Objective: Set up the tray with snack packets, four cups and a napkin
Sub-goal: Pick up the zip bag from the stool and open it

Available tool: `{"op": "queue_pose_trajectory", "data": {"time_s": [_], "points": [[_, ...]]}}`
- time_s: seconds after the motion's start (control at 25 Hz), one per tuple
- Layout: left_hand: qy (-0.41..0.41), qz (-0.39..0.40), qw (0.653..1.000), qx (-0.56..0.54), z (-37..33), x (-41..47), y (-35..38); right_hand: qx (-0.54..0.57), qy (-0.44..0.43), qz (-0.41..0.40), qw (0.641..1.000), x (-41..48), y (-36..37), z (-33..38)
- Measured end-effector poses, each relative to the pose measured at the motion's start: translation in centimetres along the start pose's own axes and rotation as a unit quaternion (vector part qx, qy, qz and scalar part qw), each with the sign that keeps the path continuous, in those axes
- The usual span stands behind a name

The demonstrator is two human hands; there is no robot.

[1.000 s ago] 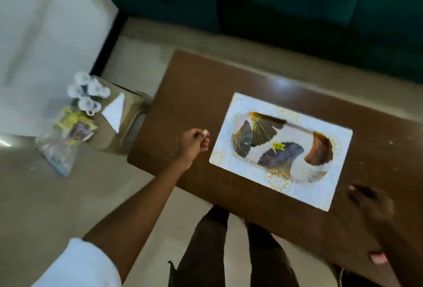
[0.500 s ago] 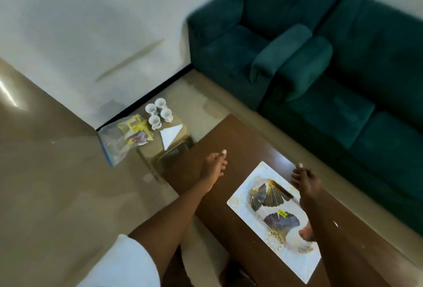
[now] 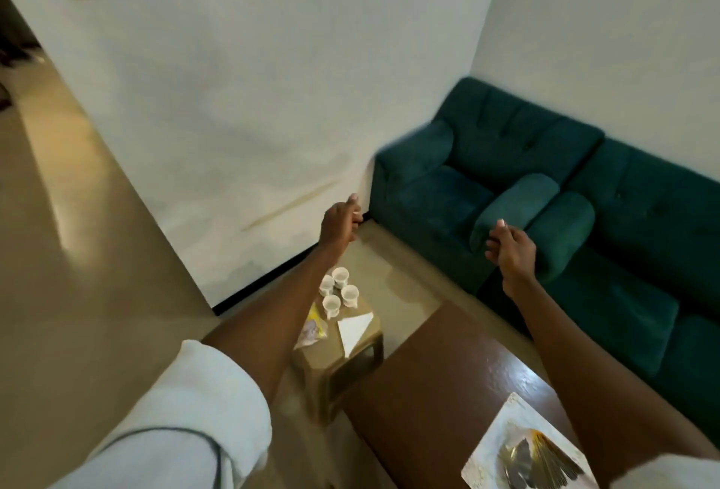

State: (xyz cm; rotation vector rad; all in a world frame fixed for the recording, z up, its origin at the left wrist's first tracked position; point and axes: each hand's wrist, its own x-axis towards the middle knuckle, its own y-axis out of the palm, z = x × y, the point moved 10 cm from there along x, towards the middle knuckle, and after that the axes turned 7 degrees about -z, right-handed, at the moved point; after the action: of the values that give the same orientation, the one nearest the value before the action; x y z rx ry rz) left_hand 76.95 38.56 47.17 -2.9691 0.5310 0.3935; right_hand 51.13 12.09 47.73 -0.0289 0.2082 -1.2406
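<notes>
A person stands at the near end of a brown table (image 3: 448, 383) with both arms raised. The left hand (image 3: 339, 224) and right hand (image 3: 511, 251) hang in the air, fingers loosely curled and holding nothing. The patterned tray (image 3: 502, 432) lies on the table's near end with no task items visible on it, though it is cut off at the frame edge. Everything meant for it sits on a low stool (image 3: 352, 358) just beside the table's far left corner: four white cups (image 3: 349, 293) huddled together, a folded napkin (image 3: 355, 327) and snack packets (image 3: 313, 327) partly hidden behind the left forearm. Loading has likely not begun. The cups stand so close together that a hasty grab for one could knock a neighbour off the stool. The napkin, which reaches the stool's table-side edge, could slide off if brushed.
</notes>
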Motion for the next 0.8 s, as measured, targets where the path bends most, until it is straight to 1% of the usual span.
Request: {"op": "queue_pose_trajectory", "data": {"time_s": [0.2, 0.36, 0.6, 0.72, 0.8], "points": [[0.058, -0.039, 0.998, -0.008, -8.5, 2.8, -8.9, 0.016, -0.088, 0.08, 0.993, -1.3, 10.3, 11.6], [0.078, -0.08, 0.994, -0.007, -10.9, 3.3, -14.6, 0.013, -0.125, 0.121, 0.985, -1.1, 17.1, 16.5], [0.078, -0.137, 0.987, -0.013, -10.8, 4.5, -21.9, 0.04, -0.119, 0.189, 0.974, -2.4, 26.4, 18.8], [0.064, -0.162, 0.985, -0.019, -9.2, 5.6, -23.5, 0.03, -0.102, 0.217, 0.97, -2.7, 30.2, 17.1], [0.04, -0.176, 0.983, -0.024, -6.7, 6.6, -24.0, 0.013, -0.087, 0.239, 0.967, -2.8, 33.0, 14.1]]}}
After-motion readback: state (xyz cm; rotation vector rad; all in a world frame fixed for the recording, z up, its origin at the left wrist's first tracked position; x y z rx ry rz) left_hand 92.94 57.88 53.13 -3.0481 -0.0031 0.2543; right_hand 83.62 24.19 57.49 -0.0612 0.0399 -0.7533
